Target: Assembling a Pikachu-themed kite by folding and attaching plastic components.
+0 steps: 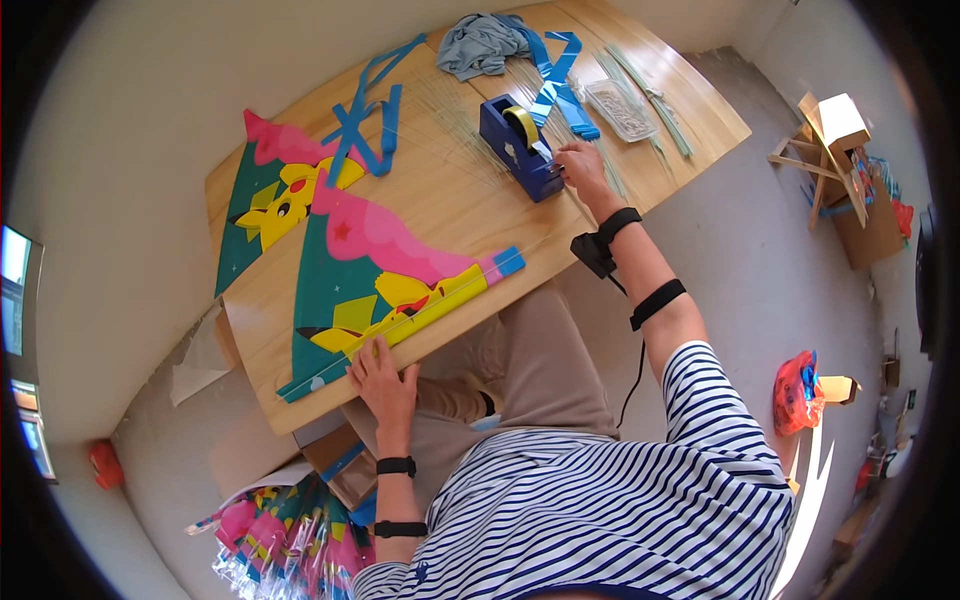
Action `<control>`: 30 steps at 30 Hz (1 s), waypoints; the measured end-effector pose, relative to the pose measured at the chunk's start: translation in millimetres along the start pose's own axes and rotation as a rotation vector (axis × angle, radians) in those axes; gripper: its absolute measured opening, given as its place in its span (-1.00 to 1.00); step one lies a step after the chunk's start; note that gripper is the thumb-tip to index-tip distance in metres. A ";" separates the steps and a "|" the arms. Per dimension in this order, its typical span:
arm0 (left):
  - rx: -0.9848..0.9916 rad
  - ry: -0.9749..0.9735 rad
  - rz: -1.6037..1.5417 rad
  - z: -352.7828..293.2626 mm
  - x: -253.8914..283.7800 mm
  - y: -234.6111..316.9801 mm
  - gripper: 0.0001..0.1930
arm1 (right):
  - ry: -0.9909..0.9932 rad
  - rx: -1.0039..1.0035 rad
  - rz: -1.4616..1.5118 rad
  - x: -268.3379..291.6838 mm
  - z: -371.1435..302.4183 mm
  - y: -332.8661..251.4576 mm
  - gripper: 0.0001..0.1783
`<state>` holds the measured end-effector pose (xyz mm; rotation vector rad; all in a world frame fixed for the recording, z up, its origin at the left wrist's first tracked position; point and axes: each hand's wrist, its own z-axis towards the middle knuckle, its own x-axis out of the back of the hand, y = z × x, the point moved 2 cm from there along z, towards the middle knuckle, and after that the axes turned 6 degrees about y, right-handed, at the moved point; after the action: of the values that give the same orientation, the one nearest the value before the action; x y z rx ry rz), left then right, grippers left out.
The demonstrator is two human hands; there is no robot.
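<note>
A printed kite sheet in green, pink and yellow lies along the table's near edge. A thin rod runs along its near edge, with a blue patch at the right end. My left hand rests on this near edge, fingers stretched out and flat. At the front of a blue tape dispenser is my right hand, its fingers pinched at the tape's end. The bit of tape between them is too small to see clearly. A yellowish tape roll sits in the dispenser.
Behind lies a second printed sheet, with blue ribbons over it. Farther back are a grey cloth, more blue ribbon, a clear tub of small white pieces and thin rods. Finished-looking printed pieces hang below left.
</note>
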<state>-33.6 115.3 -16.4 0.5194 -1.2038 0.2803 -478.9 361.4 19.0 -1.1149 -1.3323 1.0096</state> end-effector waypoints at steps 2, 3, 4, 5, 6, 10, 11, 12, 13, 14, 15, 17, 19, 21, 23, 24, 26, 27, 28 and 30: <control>-0.008 0.004 0.001 1.0 0.0 1.3 -0.16 | -0.073 0.020 0.015 2.6 3.5 -1.2 -0.80; -0.011 0.005 0.002 1.2 0.6 1.6 -0.17 | -0.112 0.030 0.023 3.4 3.1 -2.3 -0.79; -0.015 0.006 0.003 1.7 0.8 1.6 -0.17 | -0.138 -0.003 0.043 6.0 2.6 -2.8 -0.81; -0.017 0.006 0.004 1.5 1.1 1.4 -0.17 | -0.168 -0.035 0.063 8.2 0.3 -4.7 -0.82; -0.019 0.006 0.005 1.5 1.2 1.2 -0.17 | -0.196 -0.067 0.083 9.7 -2.4 -5.6 -0.83; -0.026 0.008 0.011 1.6 0.6 1.6 -0.18 | -0.140 -0.091 0.282 19.3 -10.8 4.7 -0.78; -0.023 0.008 0.014 1.5 1.8 1.4 -0.18 | -0.159 -0.089 0.302 21.0 -16.4 7.7 -0.79; -0.020 0.009 0.017 1.1 2.5 1.2 -0.18 | -0.178 -0.087 0.322 22.4 -21.4 10.2 -0.79; -0.018 0.009 0.015 0.5 2.7 1.2 -0.18 | -0.186 -0.087 0.316 23.8 -25.8 12.4 -0.80; -0.021 0.011 0.012 1.5 2.6 2.1 -0.18 | -0.191 -0.085 0.311 27.4 -27.3 17.8 -0.81; -0.022 0.012 0.009 2.4 2.6 2.6 -0.18 | -0.196 -0.083 0.307 29.2 -27.9 22.8 -0.82; -0.031 0.019 0.003 3.5 1.9 3.0 -0.18 | -0.199 -0.105 0.283 27.7 -29.2 31.0 -0.82; -0.034 0.021 -0.004 3.4 0.4 3.9 -0.18 | -0.189 -0.151 0.273 29.2 -31.7 37.2 -0.79; -0.027 0.022 0.000 2.1 1.2 1.6 -0.18 | -0.173 -0.222 0.284 24.2 -47.9 30.8 -0.77; -0.029 0.026 -0.005 1.9 1.9 1.4 -0.18 | -0.188 -0.314 0.480 28.2 -55.5 38.0 -0.74; -0.031 0.028 -0.010 1.7 1.8 1.9 -0.18 | -0.193 -0.358 0.576 29.8 -56.9 41.2 -0.73; -0.025 0.013 0.003 1.2 -1.4 -0.6 -0.16 | -0.124 -0.456 0.766 23.5 -59.3 48.1 -0.72; -0.023 0.004 0.009 0.2 -2.7 -1.4 -0.14 | -0.088 -0.505 0.861 22.3 -60.7 50.8 -0.72; -0.017 -0.004 0.000 -1.7 -4.0 -1.7 -0.14 | -0.063 -0.515 0.852 24.2 -61.2 52.7 -0.73; -0.004 -0.010 -0.011 0.0 -1.8 -1.6 -0.14 | -0.021 -0.534 0.838 22.4 -61.5 50.1 -0.75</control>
<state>-33.4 114.1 -18.5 0.5243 -1.2110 0.2656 -413.8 391.8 -21.3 -2.1804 -1.1837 1.2741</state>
